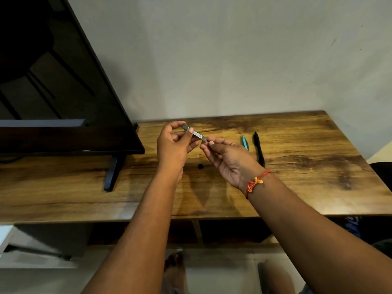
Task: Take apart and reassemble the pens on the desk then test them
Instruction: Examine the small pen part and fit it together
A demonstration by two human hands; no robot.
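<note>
A grey pen (196, 134) is held in the air above the tabletop (307, 166), over its middle, slanting from 10 o'clock down to 4 o'clock. A green band shows near its upper end.

The left hand (174, 146) grasps that upper end, with the thumb laid along the barrel and the fingers curled behind it. The right hand (230, 161) pinches the lower end between thumb and fingertips. The very tip of the pen is hidden there, so I cannot tell whether a part has come off it.

At 6 o'clock from the pen, a small black bit (200, 165) lies on the wood between the two wrists, touching neither hand. At 3 o'clock lie two more pens, side by side and apart. The teal pen (245, 142) is partly covered by the right hand, and the black pen (259, 148) lies just beyond it, pointing roughly 12 to 6.

A red and yellow thread bracelet (255, 182) circles the right wrist.

At 9 o'clock a dark screen (67, 88) stands on the left part of the tabletop, its stand foot (112, 170) reaching toward the near edge. A pale wall (233, 49) rises at 12 o'clock behind the tabletop.
</note>
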